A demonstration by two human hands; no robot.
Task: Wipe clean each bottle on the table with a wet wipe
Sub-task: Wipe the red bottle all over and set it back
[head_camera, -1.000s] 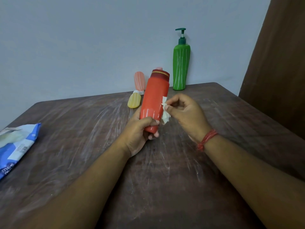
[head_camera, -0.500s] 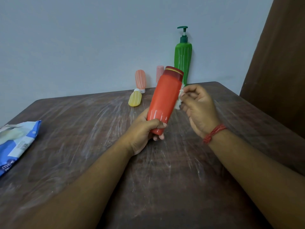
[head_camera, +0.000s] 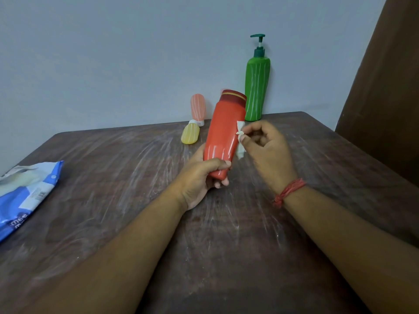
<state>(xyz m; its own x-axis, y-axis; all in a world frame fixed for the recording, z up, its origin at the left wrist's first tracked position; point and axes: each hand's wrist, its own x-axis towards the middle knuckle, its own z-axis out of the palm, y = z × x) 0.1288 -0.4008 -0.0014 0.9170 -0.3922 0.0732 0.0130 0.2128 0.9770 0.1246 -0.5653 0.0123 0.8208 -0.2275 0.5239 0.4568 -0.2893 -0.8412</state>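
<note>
My left hand (head_camera: pixel 199 177) grips the base of a red bottle (head_camera: pixel 223 132) with a dark red cap, held tilted above the table's middle. My right hand (head_camera: pixel 266 150) pinches a small white wet wipe (head_camera: pixel 240 141) against the bottle's right side, about halfway down. A tall green pump bottle (head_camera: pixel 257 87) stands at the back by the wall. Left of it a small pink bottle (head_camera: pixel 197 107) stands cap-down, and a small yellow bottle (head_camera: pixel 190 135) lies on its side in front of it.
A blue and white wet-wipe pack (head_camera: pixel 25 196) lies at the table's left edge. The dark wooden table (head_camera: pixel 226 245) is streaked with white smears. A brown panel (head_camera: pixel 385 87) rises at the right, close to the table's back corner.
My right hand slid the wipe up the red bottle toward the cap, then back down to its middle. The left hand kept its grip and tilted the bottle slightly.
</note>
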